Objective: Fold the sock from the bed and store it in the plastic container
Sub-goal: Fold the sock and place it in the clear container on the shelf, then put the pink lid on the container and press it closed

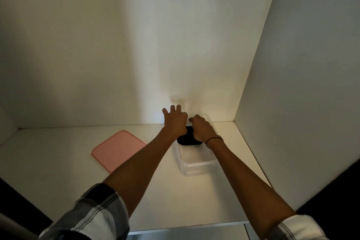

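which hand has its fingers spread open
The left hand: its fingers fan out above the black sock, while the right hand is curled closed, with a dark wristband.

You are looking at a white shelf inside a cabinet, closed in by a white back wall and a white side panel on the right. Two things lie directly on it. A flat pink lid with rounded corners rests left of centre, turned at an angle. To its right, apart from it, stands a clear plastic container, its long side running from near to far, its far end close to the back wall.
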